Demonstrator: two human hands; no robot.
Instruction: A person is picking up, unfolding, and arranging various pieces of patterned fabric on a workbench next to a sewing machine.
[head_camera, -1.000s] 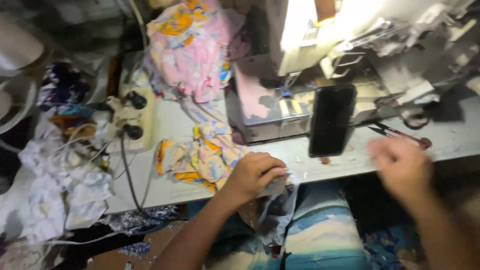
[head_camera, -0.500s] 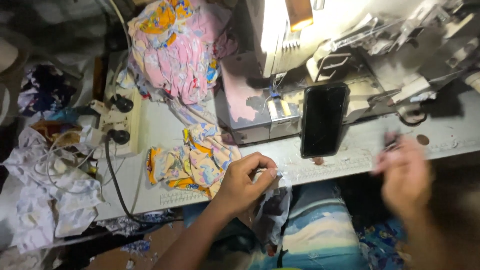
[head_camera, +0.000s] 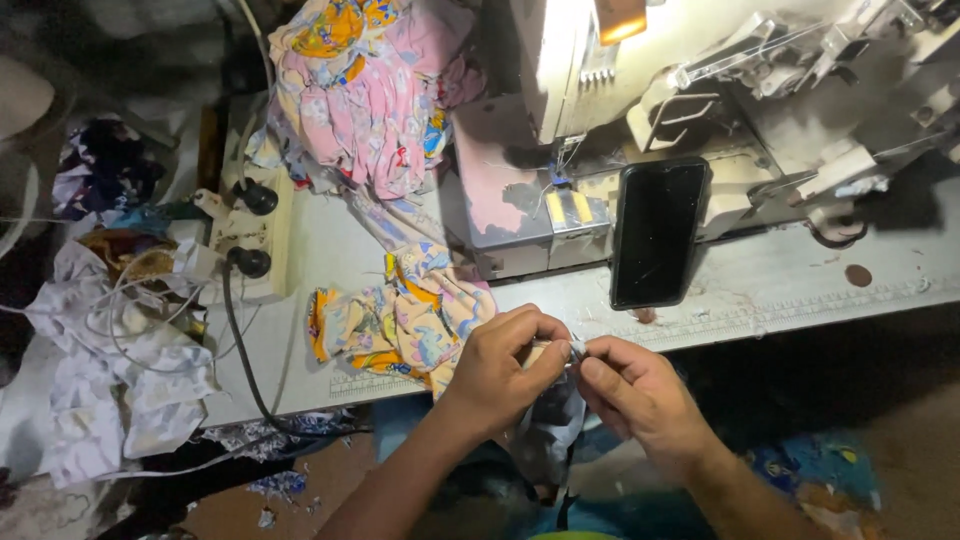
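Where both hands (head_camera: 570, 370) meet, they pinch pale cloth (head_camera: 552, 440).

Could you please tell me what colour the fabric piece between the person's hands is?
The fabric piece looks pale grey-white, best seen in the head view.

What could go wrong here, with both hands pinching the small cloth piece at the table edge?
The dark phone leans upright against the sewing machine; a knock might tip it. The small cloth piece, pinched between left hand and right hand, sits past the table edge and may drop. Black cables near the printed fabric could snag.
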